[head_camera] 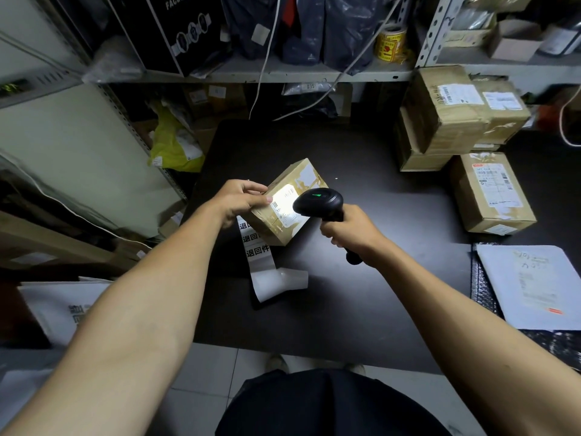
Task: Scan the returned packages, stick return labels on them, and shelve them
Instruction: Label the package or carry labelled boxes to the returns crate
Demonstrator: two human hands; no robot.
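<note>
Left hand [243, 199] gripping small taped cardboard box [284, 201] by its left end, fingers and thumb curled over the top edge, holding it tilted just above dark table [377, 294], roughly table centre. Right hand [349, 229] wrapping fully round handle of black handheld scanner [319, 202], fist closed, scanner head sitting just right of box and nearly touching it, green indicator glowing on top. Scan light washing out white shipping label [286, 202] on box's upper face, barcode partly showing at label's left edge. Strip of return labels [256, 243] lying on table directly under and below box, printed black characters showing, tail end curling toward table's near edge. Three larger cardboard boxes [456, 114] stacking and sitting at table's far right, well apart from held box. White mailer [534, 284] lying on black bubble pouch at table's right near edge. Yellow tape roll [390, 42] sitting on shelf [283, 72] behind table, dark poly bags alongside. Yellow bag [176, 143] sitting below shelf, off table's far left corner.
</note>
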